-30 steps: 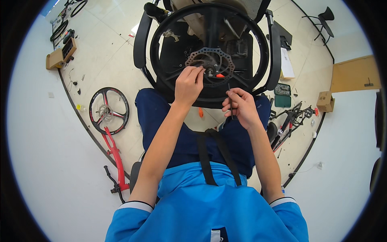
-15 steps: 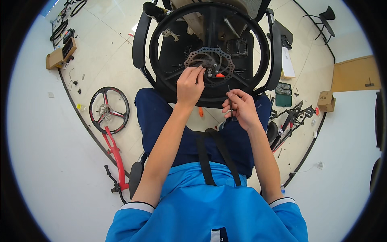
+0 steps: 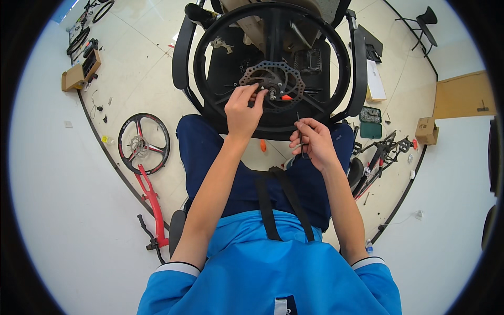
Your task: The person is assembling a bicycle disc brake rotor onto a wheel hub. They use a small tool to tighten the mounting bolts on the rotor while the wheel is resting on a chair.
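Observation:
A black bicycle wheel (image 3: 345,68) with thick spokes lies across a black office chair in front of me. On its hub sits a silver brake disc (image 3: 297,79) with a holed rim, and the axle points up at me. At the disc's left side, my left hand (image 3: 243,111) has thumb and forefinger nearly together over the disc; whatever they pinch is too small to make out. My right hand (image 3: 316,142) is closed around a thin black hex key (image 3: 301,140), held upright at the wheel's near edge, apart from the disc.
Armrests (image 3: 358,73) flank the wheel. Small parts and a black tray (image 3: 308,62) lie on the seat beneath. On the floor are a three-spoke wheel (image 3: 167,144) with a red frame piece (image 3: 152,202) at left, and a green tool case (image 3: 370,130) and bicycle frame (image 3: 375,160) at right.
My left hand has shifted slightly left and its fingers have changed position over the disc. The right hand with the hex key has hardly moved.

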Motion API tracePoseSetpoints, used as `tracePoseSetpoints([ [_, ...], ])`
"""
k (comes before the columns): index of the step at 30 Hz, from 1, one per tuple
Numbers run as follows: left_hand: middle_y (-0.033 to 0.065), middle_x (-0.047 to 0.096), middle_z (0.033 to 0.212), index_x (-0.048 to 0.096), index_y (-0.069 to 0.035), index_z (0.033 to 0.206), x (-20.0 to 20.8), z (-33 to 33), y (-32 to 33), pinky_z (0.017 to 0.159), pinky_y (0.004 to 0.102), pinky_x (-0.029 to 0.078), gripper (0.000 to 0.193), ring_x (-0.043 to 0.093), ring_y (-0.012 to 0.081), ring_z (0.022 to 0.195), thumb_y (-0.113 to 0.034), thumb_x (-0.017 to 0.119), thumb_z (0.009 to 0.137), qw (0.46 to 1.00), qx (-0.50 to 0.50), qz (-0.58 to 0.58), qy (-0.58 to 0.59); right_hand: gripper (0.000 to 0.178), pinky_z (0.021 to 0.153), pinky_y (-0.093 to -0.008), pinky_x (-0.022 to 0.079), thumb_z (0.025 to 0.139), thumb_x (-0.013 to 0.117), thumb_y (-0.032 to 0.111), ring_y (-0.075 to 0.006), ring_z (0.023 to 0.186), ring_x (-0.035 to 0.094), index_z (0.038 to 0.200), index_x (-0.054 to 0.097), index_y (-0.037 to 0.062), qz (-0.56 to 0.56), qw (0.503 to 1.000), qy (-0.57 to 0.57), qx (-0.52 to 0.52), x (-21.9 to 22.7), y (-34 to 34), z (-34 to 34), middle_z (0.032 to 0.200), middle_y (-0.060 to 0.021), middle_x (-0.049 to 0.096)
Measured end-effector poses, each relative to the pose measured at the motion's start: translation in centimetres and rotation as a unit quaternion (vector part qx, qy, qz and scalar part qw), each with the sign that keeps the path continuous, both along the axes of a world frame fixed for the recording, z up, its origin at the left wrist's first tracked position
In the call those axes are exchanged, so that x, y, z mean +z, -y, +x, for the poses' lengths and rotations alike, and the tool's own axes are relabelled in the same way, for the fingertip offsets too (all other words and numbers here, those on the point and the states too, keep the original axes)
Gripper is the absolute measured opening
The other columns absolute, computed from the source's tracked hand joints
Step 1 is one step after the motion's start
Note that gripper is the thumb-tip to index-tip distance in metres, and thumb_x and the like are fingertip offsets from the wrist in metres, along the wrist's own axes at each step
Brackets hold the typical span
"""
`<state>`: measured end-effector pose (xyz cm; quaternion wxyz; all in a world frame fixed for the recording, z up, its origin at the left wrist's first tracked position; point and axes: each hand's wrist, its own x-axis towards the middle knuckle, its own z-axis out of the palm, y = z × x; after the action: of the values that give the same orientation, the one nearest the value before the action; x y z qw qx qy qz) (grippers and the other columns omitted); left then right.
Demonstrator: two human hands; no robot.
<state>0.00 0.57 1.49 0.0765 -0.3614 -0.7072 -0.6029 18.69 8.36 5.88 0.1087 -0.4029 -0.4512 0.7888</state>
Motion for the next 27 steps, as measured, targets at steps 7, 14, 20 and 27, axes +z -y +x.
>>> tracePoseSetpoints([
  [7, 0.0115, 0.071, 0.084, 0.074, 0.003, 0.092, -0.5, 0.2, -0.1, 0.06, 0.0281, 0.054, 0.012, 0.069, 0.0202, 0.065, 0.003, 0.077, 0.081, 1.0, -0.005, -0.012, -0.026, 0.017, 0.056, -0.0287, 0.059, 0.103, 0.057, 0.018, -0.0158, 0.067, 0.069, 0.104, 0.059, 0.0015, -0.006, 1.0, -0.004, 0.002, -0.4, 0.2, 0.3, 0.08, -0.0097, 0.067],
  [14, 0.0129, 0.071, 0.087, 0.073, 0.003, 0.094, -0.6, -0.4, -0.2, 0.068, 0.0319, 0.056, 0.012, 0.07, 0.0295, 0.077, 0.005, 0.073, 0.082, 0.992, -0.023, -0.032, -0.121, 0.017, 0.056, -0.0286, 0.059, 0.103, 0.057, 0.019, -0.0157, 0.067, 0.069, 0.104, 0.059, 0.0015, -0.009, 1.0, -0.002, 0.001, -0.4, 0.4, 0.4, 0.081, -0.0096, 0.067],
  [20, 0.0125, 0.07, 0.086, 0.074, 0.003, 0.093, -0.4, -0.5, 0.0, 0.065, 0.0313, 0.055, 0.012, 0.07, 0.0272, 0.073, 0.003, 0.075, 0.082, 0.993, -0.018, -0.028, -0.114, 0.018, 0.056, -0.0291, 0.059, 0.102, 0.059, 0.019, -0.0164, 0.067, 0.069, 0.105, 0.059, 0.0013, -0.008, 1.0, 0.003, 0.0, -0.6, 0.4, 0.4, 0.081, -0.0092, 0.067],
  [27, 0.013, 0.071, 0.086, 0.074, 0.003, 0.092, 0.1, 0.5, -0.1, 0.063, 0.0301, 0.055, 0.011, 0.07, 0.0253, 0.07, 0.002, 0.075, 0.082, 0.999, -0.002, -0.047, 0.004, 0.018, 0.056, -0.0284, 0.059, 0.102, 0.058, 0.018, -0.0161, 0.067, 0.069, 0.106, 0.059, 0.0009, -0.01, 1.0, 0.007, -0.002, -0.7, 0.4, 0.9, 0.08, -0.0089, 0.067],
])
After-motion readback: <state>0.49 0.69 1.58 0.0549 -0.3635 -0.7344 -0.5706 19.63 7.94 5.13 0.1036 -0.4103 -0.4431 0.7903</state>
